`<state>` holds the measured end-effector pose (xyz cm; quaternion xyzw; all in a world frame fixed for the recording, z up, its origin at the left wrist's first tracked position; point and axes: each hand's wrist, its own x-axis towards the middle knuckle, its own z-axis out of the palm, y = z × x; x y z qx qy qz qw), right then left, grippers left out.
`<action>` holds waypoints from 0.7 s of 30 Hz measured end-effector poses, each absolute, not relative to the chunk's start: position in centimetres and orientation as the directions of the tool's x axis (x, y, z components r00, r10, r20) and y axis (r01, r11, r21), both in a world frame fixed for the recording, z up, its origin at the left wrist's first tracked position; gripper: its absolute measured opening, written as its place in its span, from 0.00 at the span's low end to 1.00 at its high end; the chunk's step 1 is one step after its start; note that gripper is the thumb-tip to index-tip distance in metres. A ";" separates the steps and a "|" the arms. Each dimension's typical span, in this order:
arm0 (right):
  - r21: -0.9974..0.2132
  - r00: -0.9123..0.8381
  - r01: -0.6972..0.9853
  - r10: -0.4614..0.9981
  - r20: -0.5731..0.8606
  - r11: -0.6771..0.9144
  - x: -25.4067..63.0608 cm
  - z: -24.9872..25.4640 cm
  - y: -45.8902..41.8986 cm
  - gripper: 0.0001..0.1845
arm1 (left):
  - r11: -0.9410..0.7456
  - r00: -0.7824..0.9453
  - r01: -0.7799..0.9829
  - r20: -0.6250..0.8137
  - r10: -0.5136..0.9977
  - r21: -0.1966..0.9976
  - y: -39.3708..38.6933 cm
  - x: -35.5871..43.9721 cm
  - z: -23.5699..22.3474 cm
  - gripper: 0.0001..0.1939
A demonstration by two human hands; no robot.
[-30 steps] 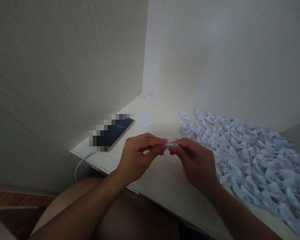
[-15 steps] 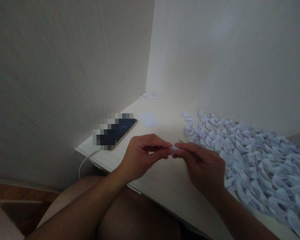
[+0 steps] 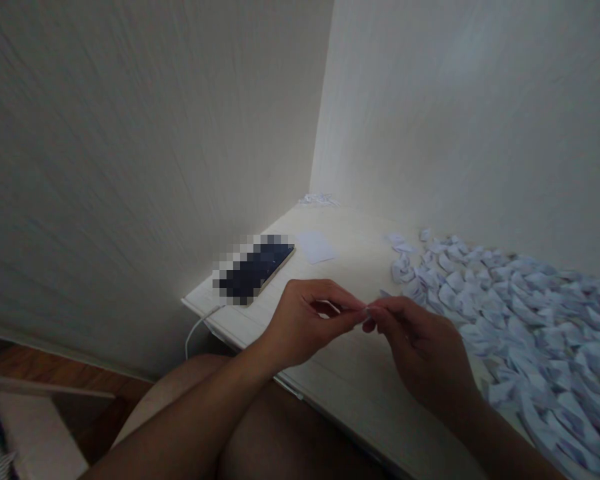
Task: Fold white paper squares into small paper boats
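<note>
My left hand [image 3: 313,323] and my right hand [image 3: 423,347] meet fingertip to fingertip above the white table [image 3: 350,380]. Both are closed in a pinch on a small folded piece of paper [image 3: 385,293], whose pale tip pokes out behind my right fingers. Most of that paper is hidden by the fingers. To the right of my right hand spreads a large heap of small folded white papers [image 3: 540,333]. A flat white sheet of paper [image 3: 316,247] lies beyond my left hand.
A phone [image 3: 257,270], partly pixelated, lies at the table's left side with a white cable [image 3: 195,330] running off the edge. Thin white paper scraps [image 3: 319,199] sit in the far corner, where two walls meet. My legs [image 3: 275,433] are under the near edge.
The view has turned left, so everything sits further right. My fingertips have drawn together, and the paper that showed between them is now mostly covered.
</note>
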<state>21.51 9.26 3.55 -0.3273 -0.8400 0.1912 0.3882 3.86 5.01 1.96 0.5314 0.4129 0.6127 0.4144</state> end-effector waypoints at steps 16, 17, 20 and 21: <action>-0.917 -0.504 0.202 0.839 0.202 0.342 21.6 3.8 9.7 0.17 | -0.115 0.025 -0.267 0.126 0.992 0.957 5.4 3.5 1.7 0.15; -0.951 -0.514 0.161 0.845 0.149 0.265 21.6 3.7 9.8 0.18 | -0.103 0.065 -0.284 0.126 0.990 0.953 5.5 3.3 1.7 0.16; -0.998 -0.528 0.035 0.848 0.033 0.061 21.6 3.3 10.1 0.19 | -0.071 0.125 -0.328 0.117 0.985 0.942 5.7 2.8 1.4 0.14; -1.000 -0.530 -0.002 0.848 0.012 0.013 21.6 3.2 10.2 0.18 | -0.070 0.128 -0.343 0.120 0.985 0.937 5.8 2.8 1.3 0.14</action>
